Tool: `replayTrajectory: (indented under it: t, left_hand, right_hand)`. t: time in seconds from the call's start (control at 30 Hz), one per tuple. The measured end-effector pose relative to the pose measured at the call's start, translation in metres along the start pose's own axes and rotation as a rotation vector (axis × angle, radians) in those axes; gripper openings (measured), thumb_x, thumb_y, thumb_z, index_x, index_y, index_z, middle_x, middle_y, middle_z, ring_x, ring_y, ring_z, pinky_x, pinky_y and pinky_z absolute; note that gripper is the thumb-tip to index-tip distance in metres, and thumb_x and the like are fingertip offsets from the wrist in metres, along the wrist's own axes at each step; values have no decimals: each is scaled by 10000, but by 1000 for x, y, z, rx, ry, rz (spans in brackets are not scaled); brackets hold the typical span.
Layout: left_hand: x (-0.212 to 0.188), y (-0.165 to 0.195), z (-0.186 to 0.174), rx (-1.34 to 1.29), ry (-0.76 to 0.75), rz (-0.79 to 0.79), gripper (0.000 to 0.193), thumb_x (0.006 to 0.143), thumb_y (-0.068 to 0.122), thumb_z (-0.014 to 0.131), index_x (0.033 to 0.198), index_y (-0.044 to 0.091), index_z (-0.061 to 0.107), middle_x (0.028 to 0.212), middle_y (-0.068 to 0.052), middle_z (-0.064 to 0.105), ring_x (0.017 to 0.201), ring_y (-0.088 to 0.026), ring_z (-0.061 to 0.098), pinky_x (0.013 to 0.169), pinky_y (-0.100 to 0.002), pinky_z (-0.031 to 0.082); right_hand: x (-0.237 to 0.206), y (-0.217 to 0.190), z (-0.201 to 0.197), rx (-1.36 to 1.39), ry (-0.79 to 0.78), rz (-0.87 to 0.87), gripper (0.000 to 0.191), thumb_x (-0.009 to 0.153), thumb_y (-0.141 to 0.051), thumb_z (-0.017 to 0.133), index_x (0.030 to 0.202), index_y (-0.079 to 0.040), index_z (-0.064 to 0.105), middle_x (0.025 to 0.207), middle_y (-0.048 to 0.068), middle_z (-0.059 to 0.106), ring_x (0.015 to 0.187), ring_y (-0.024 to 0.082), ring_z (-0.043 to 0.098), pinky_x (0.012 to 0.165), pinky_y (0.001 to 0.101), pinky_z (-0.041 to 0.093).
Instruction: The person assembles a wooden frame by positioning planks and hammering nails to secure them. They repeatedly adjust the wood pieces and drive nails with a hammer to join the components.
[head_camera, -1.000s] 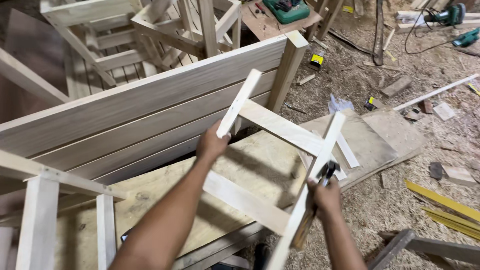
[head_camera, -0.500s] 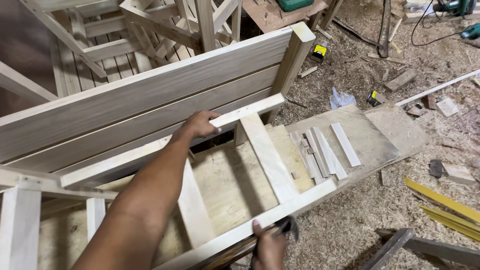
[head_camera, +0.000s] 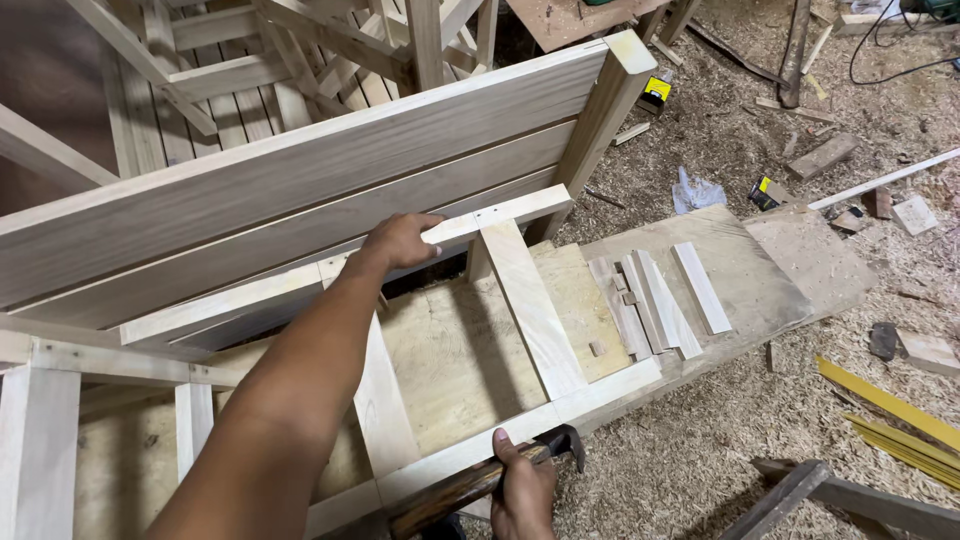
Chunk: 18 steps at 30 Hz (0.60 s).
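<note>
Now, left hand (head_camera: 400, 240): fingers clamped on wooden frame (head_camera: 530, 300) far rail.
Right hand (head_camera: 522, 490): fingers clamped round hammer (head_camera: 480, 482), beside frame's near rail.

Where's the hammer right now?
The hammer is at the bottom middle of the head view, gripped in the right hand, its dark head lying against the near rail of the pale wooden frame.
</note>
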<state>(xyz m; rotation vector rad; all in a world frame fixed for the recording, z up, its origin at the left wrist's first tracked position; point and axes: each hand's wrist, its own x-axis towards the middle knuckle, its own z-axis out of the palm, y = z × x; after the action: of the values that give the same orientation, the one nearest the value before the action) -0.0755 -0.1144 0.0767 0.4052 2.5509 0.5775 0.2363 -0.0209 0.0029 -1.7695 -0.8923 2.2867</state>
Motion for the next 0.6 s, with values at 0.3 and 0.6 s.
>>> replayTrajectory:
  t: [0.3, 0.6]
  left_hand:
    - [-64, 35, 107, 134, 92, 70, 687, 955, 267, 616, 1546, 48, 346, 1603, -257, 237, 1306, -437, 546, 1080, -542, 456]
    - [-126, 67, 196, -420, -616, -109, 604, 898, 436, 684, 1303, -9, 635, 1121, -207, 762, 955, -287, 752, 875, -392, 600]
  right_hand:
    - [4, 14, 2, 80, -74, -24, 242, 862, 9, 693, 1074, 36, 578, 907, 162, 661, 699, 290, 659, 635, 421, 591]
    - [18, -2, -35, 15, -346, -30, 219, 847, 43, 606, 1065, 48, 611, 854, 144, 668, 720, 245, 674, 608, 351, 573]
